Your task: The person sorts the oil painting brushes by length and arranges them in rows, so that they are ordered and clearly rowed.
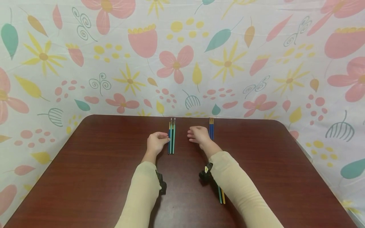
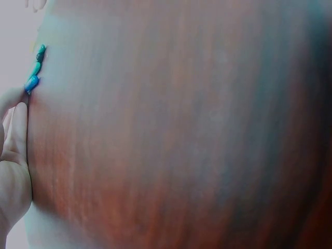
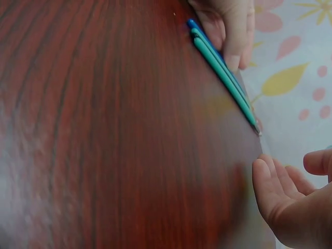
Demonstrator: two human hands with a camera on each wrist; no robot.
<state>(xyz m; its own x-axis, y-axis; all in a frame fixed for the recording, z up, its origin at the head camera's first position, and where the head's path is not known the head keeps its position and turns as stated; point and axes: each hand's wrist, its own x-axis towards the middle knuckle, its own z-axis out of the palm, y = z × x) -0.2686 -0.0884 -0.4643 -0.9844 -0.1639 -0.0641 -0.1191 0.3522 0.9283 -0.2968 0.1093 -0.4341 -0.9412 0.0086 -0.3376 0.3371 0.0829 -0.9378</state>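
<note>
A row of several thin paintbrushes lies side by side near the far table edge, tips pointing away. On its left side is a blue brush (image 3: 191, 24), and on its right a teal brush (image 1: 174, 139). My left hand (image 1: 156, 142) touches the left side of the row with thumb and fingertips close along the blue handle. To the right of the row, my right hand (image 1: 198, 135) hovers near the table with fingers extended, apart from the brushes and holding nothing. In the right wrist view its fingers (image 3: 264, 176) are relaxed, near the brush tips.
Blue-handled brushes (image 1: 211, 129) lie at the far edge behind my right hand. Below my right forearm, a teal handle (image 1: 220, 195) and a yellow handle (image 1: 223, 197) stick out, partly hidden by the sleeve. A floral cloth (image 1: 176, 63) hangs behind the brown table (image 1: 94, 158).
</note>
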